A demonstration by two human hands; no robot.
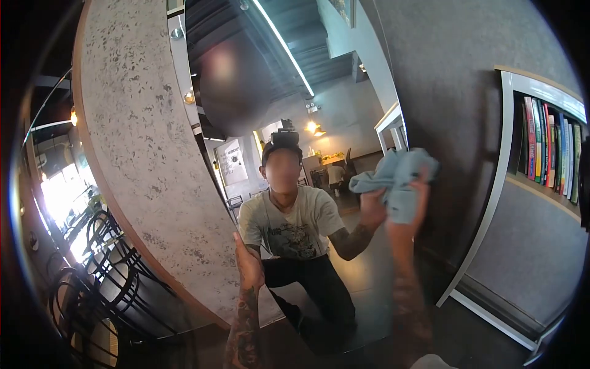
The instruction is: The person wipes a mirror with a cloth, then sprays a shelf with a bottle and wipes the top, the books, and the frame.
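Note:
A tall mirror [344, 80] stands straight ahead, with a kneeling person's reflection [295, 230] in it. My right hand [420, 200] grips a bunched light-blue cloth [410, 172] at the mirror's right edge, the fingers slightly smeared by motion. The reflected hand and cloth show just left of it. Low on the other side, my left hand [251, 265] rests at the mirror's left edge, seen from the side with its fingers pointing up and nothing in it. Part of that hand is turned away from view.
A rough, mottled wall panel [132, 123] curves along the left. Beyond it are several black bentwood chairs [107, 264] near bright windows. On the right, a white-framed shelf [505, 123] holds a row of books [550, 147] against a dark grey wall [442, 74].

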